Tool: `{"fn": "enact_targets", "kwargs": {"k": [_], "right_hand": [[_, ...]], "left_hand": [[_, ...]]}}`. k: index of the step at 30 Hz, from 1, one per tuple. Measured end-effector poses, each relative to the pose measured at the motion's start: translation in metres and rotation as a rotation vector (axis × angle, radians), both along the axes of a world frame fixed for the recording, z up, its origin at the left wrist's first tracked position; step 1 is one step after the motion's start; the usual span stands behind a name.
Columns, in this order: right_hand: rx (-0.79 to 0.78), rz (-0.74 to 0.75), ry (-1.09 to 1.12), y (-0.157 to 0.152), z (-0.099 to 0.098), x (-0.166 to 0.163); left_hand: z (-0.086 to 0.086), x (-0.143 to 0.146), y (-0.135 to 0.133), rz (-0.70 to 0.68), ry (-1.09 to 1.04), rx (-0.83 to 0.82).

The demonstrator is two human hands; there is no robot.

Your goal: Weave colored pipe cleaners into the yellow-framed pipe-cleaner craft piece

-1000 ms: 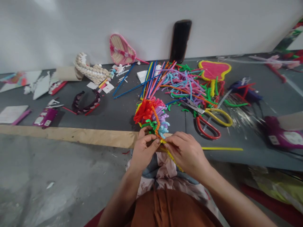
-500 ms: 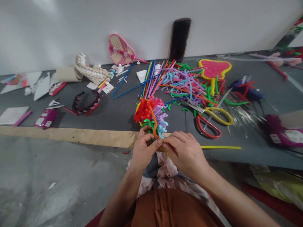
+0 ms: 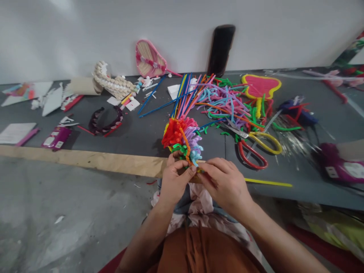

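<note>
A multicoloured pipe-cleaner piece, with bent tufts of red, orange, pink, lilac, light blue and green, is held near the table's front edge. My left hand is closed on its lower end, thumb and fingers pinching beside the orange and light blue strands. My right hand pinches at the same lower end, where a bit of yellow pipe cleaner shows between the fingertips. The fingers hide the exact point of grip. To the right of my right hand lies a yellow pipe cleaner.
Scissors with red and yellow handles lie at the right. Behind are loose pipe cleaners, a pink-and-yellow shape and a phone against the wall. To the left are a dark headband and a purple pack.
The camera view has shifted slightly. Both hands keep their pinch on the pipe-cleaner piece, with only a small movement of the right fingers at its lower end.
</note>
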State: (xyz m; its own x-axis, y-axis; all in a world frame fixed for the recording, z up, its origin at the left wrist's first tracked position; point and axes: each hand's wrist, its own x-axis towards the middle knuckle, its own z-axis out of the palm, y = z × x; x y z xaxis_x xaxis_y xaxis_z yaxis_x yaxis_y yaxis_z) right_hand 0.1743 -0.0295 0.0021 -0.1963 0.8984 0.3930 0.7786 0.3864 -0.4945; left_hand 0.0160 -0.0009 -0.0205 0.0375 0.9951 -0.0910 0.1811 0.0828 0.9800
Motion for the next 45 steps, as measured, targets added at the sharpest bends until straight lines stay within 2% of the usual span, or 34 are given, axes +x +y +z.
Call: {"fn": "enact_targets", "kwargs": {"k": [7,9,12,16,21,29,33,40,45], "right_hand": [[-0.029,0.003,0.002,-0.001,-0.005,0.002],[-0.109,0.028,0.131,0.0,-0.008,0.003],[-0.311,0.056,0.435,0.002,-0.011,0.005],[-0.52,0.067,0.715,0.007,-0.007,0.006],[-0.649,0.035,0.822,0.011,-0.003,0.007],[-0.809,0.057,0.96,0.015,-0.01,0.01],[-0.778,0.046,0.903,0.014,-0.008,0.01],[-0.515,0.067,0.59,0.008,-0.003,0.011],[-0.448,0.112,0.428,0.009,0.001,0.019]], "left_hand": [[-0.004,0.0,-0.001,-0.002,0.002,0.023],[-0.005,0.001,-0.001,0.002,0.002,0.022],[-0.006,0.001,-0.001,0.009,-0.008,0.015],[-0.006,0.0,-0.001,-0.005,0.006,0.023],[-0.004,-0.004,-0.001,-0.088,0.008,0.007],[-0.007,0.003,-0.003,0.0,0.089,0.096],[-0.007,0.005,-0.003,0.009,0.136,0.101],[-0.008,0.002,-0.002,-0.07,0.016,0.035],[-0.007,-0.001,0.0,-0.102,0.004,0.01]]}}
